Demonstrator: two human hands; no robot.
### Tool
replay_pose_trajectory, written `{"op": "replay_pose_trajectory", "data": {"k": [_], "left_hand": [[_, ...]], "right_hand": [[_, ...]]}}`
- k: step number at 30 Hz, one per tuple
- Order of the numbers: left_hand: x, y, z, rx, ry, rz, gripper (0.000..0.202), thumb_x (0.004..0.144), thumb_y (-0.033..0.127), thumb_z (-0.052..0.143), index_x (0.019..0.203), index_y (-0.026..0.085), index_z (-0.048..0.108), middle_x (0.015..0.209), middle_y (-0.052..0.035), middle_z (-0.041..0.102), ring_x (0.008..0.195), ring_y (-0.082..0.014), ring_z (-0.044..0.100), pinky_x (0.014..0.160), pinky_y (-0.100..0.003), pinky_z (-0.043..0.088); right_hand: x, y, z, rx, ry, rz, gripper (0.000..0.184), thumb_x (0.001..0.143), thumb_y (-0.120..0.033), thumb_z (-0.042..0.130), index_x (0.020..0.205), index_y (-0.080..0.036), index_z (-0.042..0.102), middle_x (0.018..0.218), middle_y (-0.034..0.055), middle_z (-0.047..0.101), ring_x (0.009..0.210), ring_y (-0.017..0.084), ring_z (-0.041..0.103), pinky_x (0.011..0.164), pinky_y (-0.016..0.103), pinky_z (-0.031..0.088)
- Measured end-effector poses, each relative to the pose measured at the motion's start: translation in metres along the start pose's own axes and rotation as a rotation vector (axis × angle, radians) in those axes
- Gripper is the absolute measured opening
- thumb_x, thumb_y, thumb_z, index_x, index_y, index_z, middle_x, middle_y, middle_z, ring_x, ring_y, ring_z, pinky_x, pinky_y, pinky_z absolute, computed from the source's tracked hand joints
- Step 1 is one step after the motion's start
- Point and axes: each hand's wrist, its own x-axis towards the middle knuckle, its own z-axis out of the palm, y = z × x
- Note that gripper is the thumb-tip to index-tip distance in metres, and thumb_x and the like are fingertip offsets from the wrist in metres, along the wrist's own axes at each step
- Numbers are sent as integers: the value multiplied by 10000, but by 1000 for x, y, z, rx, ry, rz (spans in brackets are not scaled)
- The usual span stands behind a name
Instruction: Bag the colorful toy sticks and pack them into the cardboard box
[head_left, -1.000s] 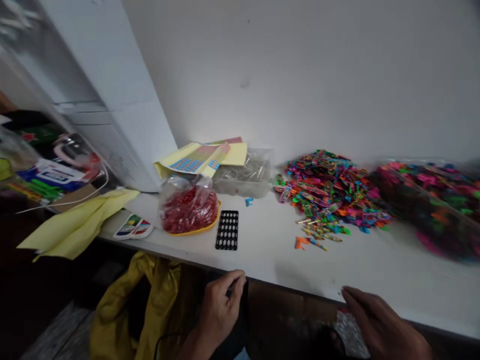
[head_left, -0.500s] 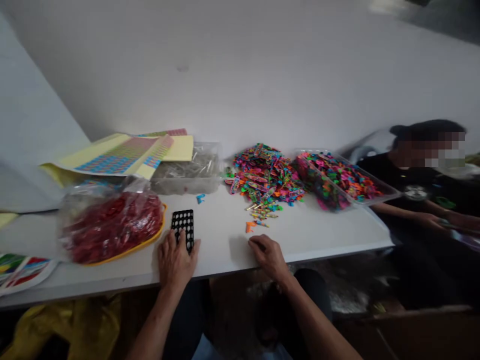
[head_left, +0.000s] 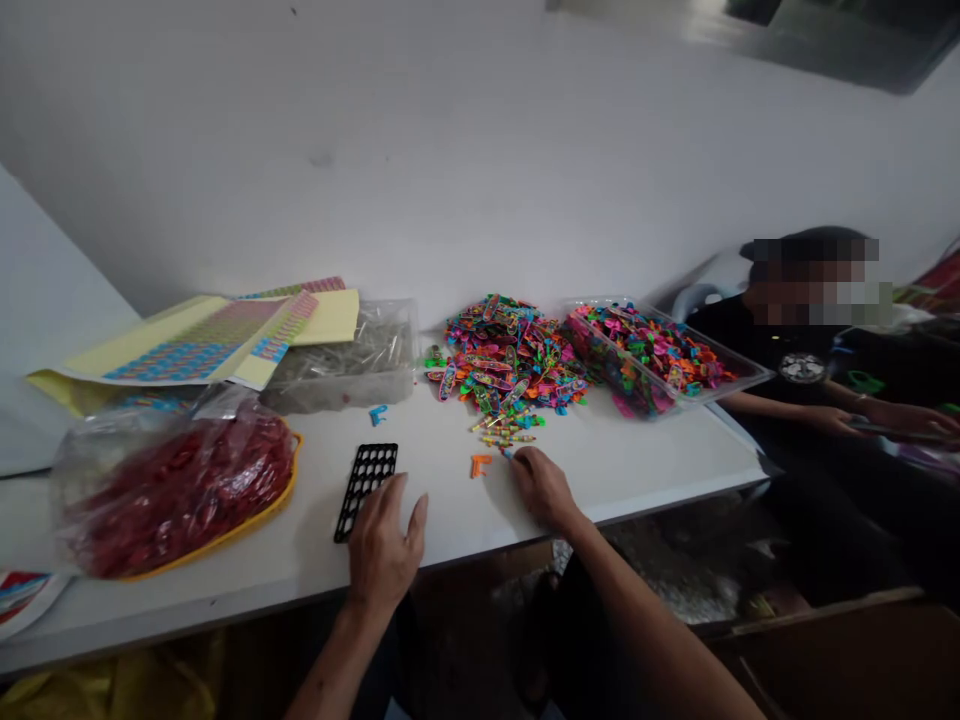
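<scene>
My left hand rests at the table's front, fingers spread, its fingertips beside the lower end of a black perforated plastic rack. My right hand lies curled at the foot of a heap of small neon plastic pieces. Its fingertips reach a few thin striped sticks at the heap's lower tip. Just left of those fingers lies an orange toy pistol piece. Whether those fingers pinch anything is hidden.
A bag of red pieces sits on a yellow tray at left. Behind it lie sticker sheets and a clear box of tubes. A clear tray of pieces stands right. A seated co-worker holds something at the table's right end.
The view has swung right, bringing the co-worker and tray fully in. My left hand has lifted off the rack and opened. My right hand has slid up to the heap's tip.
</scene>
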Motion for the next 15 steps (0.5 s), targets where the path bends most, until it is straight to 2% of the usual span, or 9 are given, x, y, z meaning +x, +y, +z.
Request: {"op": "replay_pose_trajectory", "data": {"k": [2, 4, 6, 9, 12, 15], "left_hand": [[31, 18, 17, -141, -63, -37, 281, 948, 360, 557, 1153, 199, 662, 1126, -122, 701, 994, -273, 658, 904, -380, 483], [72, 32, 44, -236, -161, -160, 225, 922, 356, 592, 1053, 201, 686, 974, -96, 721, 750, -232, 656, 760, -345, 470], [115, 44, 78, -305, -178, -338, 217, 852, 381, 689, 915, 174, 682, 756, -69, 668, 703, -228, 628, 709, -321, 418], [163, 56, 132, -340, -194, -396, 300, 756, 389, 787, 697, 185, 575, 658, -20, 563, 703, -207, 599, 674, -293, 374], [187, 60, 173, -475, -224, -561, 418, 753, 283, 788, 560, 208, 425, 638, -12, 514, 708, -180, 572, 653, -271, 363], [195, 54, 187, -589, -278, -692, 413, 721, 143, 779, 541, 209, 413, 605, -3, 494, 709, -167, 565, 629, -243, 363]], "right_hand": [[-5, 14, -3, 251, 97, 79, 243, 984, -425, 475, 1031, -209, 578, 903, 52, 674, 809, 197, 624, 758, 314, 483], [-7, 25, -4, 489, 193, 160, 345, 964, -502, 484, 1107, -194, 546, 873, 49, 667, 745, 192, 623, 703, 311, 500], [-6, 32, -4, 633, 235, 201, 468, 935, -555, 514, 1199, -169, 531, 855, 48, 659, 709, 188, 618, 668, 308, 510], [-3, 35, -2, 650, 209, 196, 529, 930, -569, 529, 1251, -150, 570, 848, 49, 645, 705, 181, 599, 665, 300, 504], [-4, 35, -1, 632, 169, 191, 496, 953, -553, 508, 1229, -153, 610, 854, 51, 633, 722, 179, 589, 671, 291, 495], [-5, 37, -1, 651, 146, 193, 475, 961, -542, 508, 1223, -159, 611, 856, 46, 626, 734, 177, 581, 677, 285, 489]]}}
